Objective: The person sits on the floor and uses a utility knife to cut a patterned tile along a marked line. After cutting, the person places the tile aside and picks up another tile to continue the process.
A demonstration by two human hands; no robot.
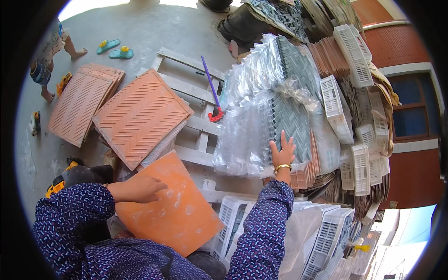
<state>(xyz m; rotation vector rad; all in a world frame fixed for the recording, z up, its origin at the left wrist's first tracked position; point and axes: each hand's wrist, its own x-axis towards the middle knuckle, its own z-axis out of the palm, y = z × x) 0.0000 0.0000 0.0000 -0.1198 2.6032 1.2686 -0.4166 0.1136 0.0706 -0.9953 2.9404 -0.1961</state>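
Smooth orange square sheet (175, 210) lies tilted across the lap, plain back side up, with the left hand (142, 188) flat on its top edge, fingers loosely curled, pinning rather than gripping; probably steadying it. Its lower corner is cut off by the patterned blue sleeve (70, 210). Right hand (282, 154), gold bangle at the wrist, reaches forward with fingers spread and flat on the grey-green herringbone mosaic sheets in clear plastic wrap (275, 102); it grasps nothing. These are stacked on a pale wooden pallet (196, 126). White slotted plastic crates (326, 233) sit at right, contents unclear. Further left are orange herringbone-faced mats (140, 116), face up. A purple-handled red tool (212, 93) leans on the pallet; its head is hard to read. Far left, a person's bare legs (49, 65), cropped.
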